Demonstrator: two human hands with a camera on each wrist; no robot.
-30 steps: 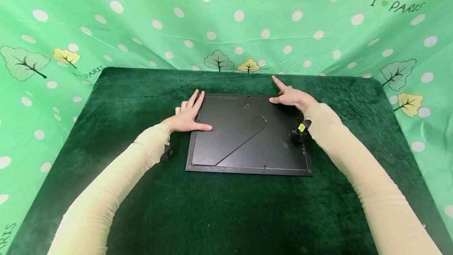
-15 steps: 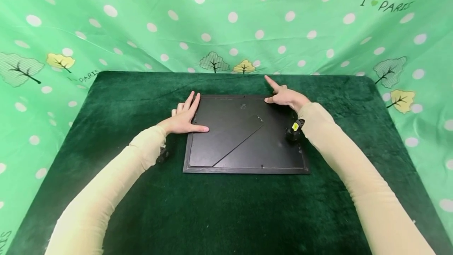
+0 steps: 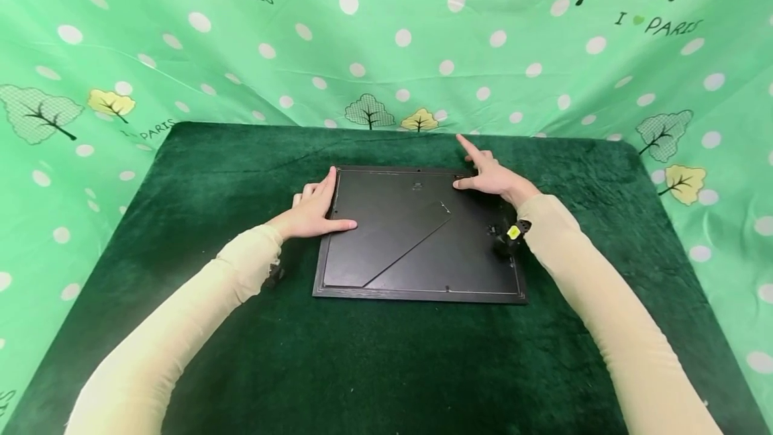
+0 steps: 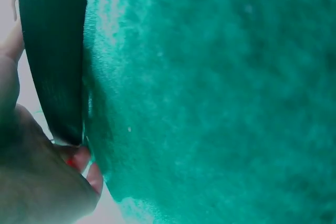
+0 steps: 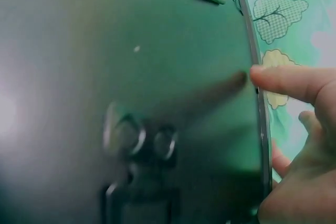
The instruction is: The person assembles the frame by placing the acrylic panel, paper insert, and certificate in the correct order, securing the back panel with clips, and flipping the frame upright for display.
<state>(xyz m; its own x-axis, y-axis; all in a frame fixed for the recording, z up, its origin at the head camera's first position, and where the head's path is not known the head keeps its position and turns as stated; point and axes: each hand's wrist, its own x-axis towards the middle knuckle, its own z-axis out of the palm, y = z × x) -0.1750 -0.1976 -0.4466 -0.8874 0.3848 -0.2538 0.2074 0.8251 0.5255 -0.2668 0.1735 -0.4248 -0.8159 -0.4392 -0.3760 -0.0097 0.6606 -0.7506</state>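
A black picture frame (image 3: pixel 417 254) lies back side up, with its slanted easel leg (image 3: pixel 386 247) flat against the backing panel. My left hand (image 3: pixel 308 217) rests at its left side in the head view, thumb straight on the backing and fingers lying along the edge toward the far corner. In the left wrist view, fingertips (image 4: pixel 94 177) show by the end of the frame's dark side (image 4: pixel 55 51). My right hand (image 3: pixel 492 176) touches the far edge near the right corner with its thumb (image 5: pixel 278 80); the index finger extends past the edge. The frame's front is hidden.
Dark green plush cloth (image 3: pixel 338 368) covers the table under the frame. A light green curtain (image 3: pixel 386 39) with dots, trees and lettering hangs behind and at both sides. A small black wrist camera (image 3: pixel 507 240) on the right wrist hangs over the frame's right part.
My left hand's fingers have drawn closer together along the frame's left edge. My right hand's thumb stays at the far edge, while the head view has shifted slightly.
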